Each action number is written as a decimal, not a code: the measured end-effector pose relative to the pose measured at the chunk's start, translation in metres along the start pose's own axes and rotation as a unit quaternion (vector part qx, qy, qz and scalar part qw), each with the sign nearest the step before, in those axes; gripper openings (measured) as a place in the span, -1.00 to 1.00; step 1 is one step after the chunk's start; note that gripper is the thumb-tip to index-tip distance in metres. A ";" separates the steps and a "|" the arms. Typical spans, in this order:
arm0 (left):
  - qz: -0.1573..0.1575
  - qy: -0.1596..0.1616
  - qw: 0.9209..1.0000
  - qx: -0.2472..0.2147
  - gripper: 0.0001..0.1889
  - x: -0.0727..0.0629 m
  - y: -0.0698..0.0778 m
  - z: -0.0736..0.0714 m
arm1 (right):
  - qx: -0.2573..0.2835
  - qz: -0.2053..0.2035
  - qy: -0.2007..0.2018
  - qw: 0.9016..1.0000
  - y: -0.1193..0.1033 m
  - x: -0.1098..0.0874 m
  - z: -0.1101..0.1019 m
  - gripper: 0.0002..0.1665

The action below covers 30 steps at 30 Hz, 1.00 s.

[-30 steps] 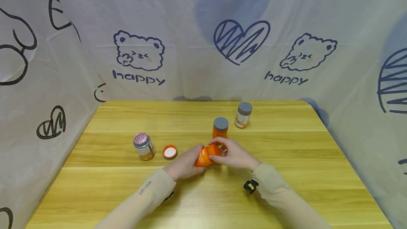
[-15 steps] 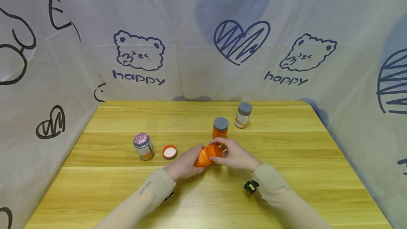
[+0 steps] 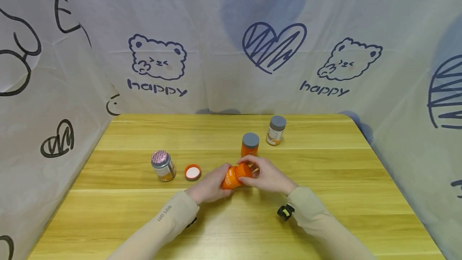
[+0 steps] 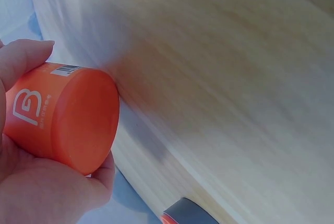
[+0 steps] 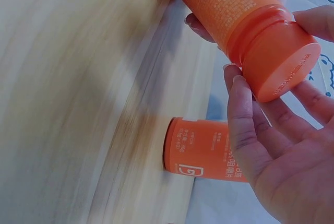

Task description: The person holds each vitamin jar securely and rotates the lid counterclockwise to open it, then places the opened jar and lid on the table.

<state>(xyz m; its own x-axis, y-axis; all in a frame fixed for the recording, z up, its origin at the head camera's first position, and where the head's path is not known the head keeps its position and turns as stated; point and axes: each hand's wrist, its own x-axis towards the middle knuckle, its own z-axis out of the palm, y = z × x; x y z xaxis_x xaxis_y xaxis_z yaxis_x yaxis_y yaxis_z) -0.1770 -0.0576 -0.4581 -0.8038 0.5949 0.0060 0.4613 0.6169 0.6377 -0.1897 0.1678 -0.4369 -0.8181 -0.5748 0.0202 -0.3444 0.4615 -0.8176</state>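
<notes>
Covering the walls behind and to both sides, a pale printed sheet [image 3: 231, 51] with bears, hearts and the word "happy" hides whatever lies beyond the wooden desk [image 3: 325, 212], whose near edge is cut off by the head view. Both beige sleeves run out of that view at the bottom. Above the desk's middle, the left hand [image 3: 209, 185] grips the body of an orange bottle [image 3: 232, 177] tilted on its side, its flat base facing the left wrist camera; the label is mostly covered by the palm and too blurred to read. The right hand [image 3: 267, 175] curls its fingers [image 5: 245, 119] round the bottle's orange cap [image 5: 279, 59], and that hand blocks the lower part of a grey-capped orange bottle [image 3: 250, 144] standing just behind. A second grey-capped bottle [image 3: 276, 130] stands farther back to the right, well apart from the hands. To the left stands a small jar [image 3: 163, 165] with a patterned top, and just beside it lies a loose orange lid [image 3: 193, 172], white inside facing up. Desk grain smears into blur in both wrist views.
</notes>
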 end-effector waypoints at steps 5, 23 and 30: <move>-0.005 -0.004 1.000 -0.002 -0.47 0.000 -0.001 0.001 | 0.007 -0.005 0.005 1.000 -0.001 -0.002 -0.002 -0.47; -0.012 -0.002 0.999 -0.040 -0.45 -0.005 -0.001 -0.001 | 0.083 0.015 0.020 0.996 0.005 -0.007 0.001 -0.48; -0.019 -0.006 0.997 -0.075 -0.47 -0.015 -0.006 0.000 | 0.124 0.031 0.029 0.991 0.005 -0.008 0.005 -0.43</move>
<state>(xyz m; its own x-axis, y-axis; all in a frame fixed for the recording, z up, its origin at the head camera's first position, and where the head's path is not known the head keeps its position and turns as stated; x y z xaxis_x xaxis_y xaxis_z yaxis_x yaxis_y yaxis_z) -0.1682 -0.0701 -0.4616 -0.8150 0.5787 -0.0284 0.3687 0.5558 0.7451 -0.1827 0.1707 -0.4440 -0.8618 -0.5072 -0.0065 -0.1757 0.3104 -0.9342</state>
